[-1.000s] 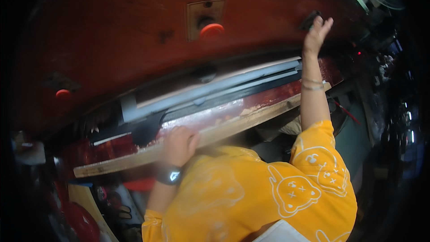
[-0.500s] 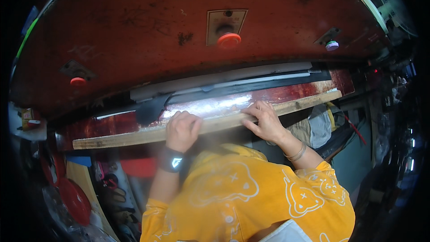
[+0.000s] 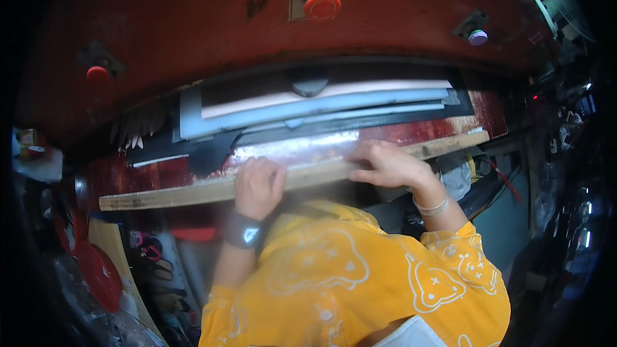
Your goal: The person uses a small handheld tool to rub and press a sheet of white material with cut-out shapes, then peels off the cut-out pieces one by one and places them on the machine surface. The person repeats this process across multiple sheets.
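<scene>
Across the far side stands a broad red panel (image 3: 193, 13), overhanging a long dark-red worktop (image 3: 398, 133). Pale sheets (image 3: 321, 101) lie under its lower edge on a dark mat (image 3: 411, 115); a fan (image 3: 562, 0) is at far right, a red basin (image 3: 99, 276) at near left. Two red buttons and a pale one (image 3: 477, 37) jut from the panel.

Both forearms reach forward, palms mostly down. The left hand (image 3: 258, 186) rests on the worktop's wooden edging (image 3: 167, 196), left of its middle, fingers close together and bent over it. The right hand (image 3: 389, 166) is right of the middle, fingers bent, thumb apart, blurred; whether either grips, I cannot tell.

That edging runs from near left to farther right, just beyond the yellow shirt (image 3: 379, 270). Bare worktop shows between hands and mat.
</scene>
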Demonstrator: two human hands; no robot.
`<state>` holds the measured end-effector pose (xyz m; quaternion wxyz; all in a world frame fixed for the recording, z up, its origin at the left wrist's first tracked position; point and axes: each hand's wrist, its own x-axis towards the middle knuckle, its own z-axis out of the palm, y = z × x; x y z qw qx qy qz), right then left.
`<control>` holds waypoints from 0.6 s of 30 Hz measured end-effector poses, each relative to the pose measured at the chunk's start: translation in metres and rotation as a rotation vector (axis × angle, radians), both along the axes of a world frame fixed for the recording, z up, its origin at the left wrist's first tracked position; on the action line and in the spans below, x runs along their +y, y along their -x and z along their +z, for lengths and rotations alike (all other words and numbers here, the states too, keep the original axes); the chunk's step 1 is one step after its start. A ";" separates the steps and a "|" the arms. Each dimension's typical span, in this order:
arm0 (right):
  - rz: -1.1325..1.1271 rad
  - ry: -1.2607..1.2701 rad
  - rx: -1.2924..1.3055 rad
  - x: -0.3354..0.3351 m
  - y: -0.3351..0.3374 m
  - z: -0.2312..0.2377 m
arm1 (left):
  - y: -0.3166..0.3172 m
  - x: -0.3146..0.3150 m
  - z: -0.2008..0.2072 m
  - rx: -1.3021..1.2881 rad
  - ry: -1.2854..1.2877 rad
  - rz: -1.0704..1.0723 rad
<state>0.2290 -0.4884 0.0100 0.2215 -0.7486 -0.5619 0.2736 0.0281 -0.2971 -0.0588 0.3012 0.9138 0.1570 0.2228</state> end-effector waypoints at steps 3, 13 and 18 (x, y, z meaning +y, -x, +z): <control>-0.332 -0.097 0.318 0.041 -0.035 0.014 | -0.014 0.012 0.010 -0.012 0.096 -0.092; -0.448 -0.286 -0.326 0.181 -0.070 -0.018 | -0.086 0.043 0.031 0.048 -0.070 -0.163; -0.435 -0.414 0.197 0.136 -0.107 0.003 | -0.078 0.048 0.028 0.067 -0.029 -0.137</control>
